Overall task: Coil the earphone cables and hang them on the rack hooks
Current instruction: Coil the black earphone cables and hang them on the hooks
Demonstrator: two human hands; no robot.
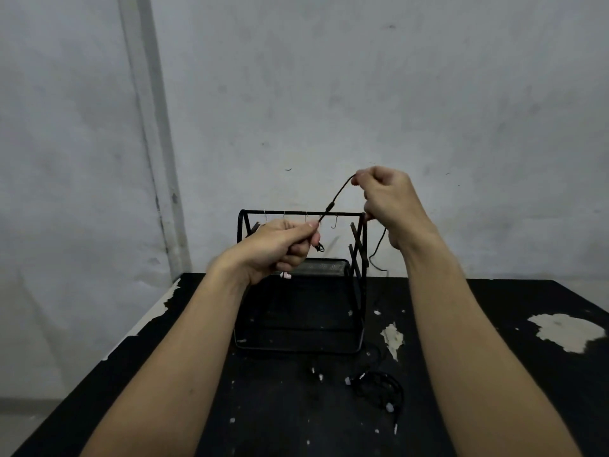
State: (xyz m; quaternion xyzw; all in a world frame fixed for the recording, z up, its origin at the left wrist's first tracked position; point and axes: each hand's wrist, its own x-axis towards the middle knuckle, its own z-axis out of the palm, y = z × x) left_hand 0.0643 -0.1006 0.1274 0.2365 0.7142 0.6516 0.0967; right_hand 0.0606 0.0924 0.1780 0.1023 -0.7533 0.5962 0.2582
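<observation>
- Left hand (pixel 280 247): we pinch the cable (pixel 337 196) between thumb and forefinger, the other fingers curled; pale earbuds (pixel 286 275) hang just under the palm.
- Right hand (pixel 384 196): fingers curled round the cable higher up; its free end (pixel 379 250) trails beside the wrist.
- Rack (pixel 301 213): the span is stretched in front of the top bar, near the hooks (pixel 333 222), none yet loaded.
- To coil well, we judge, keep the span taut, lay even loops over the left fingers, and avoid snagging a hook.
- Table (pixel 494 324): a second set (pixel 379 387) lies loose, awaiting its turn.
</observation>
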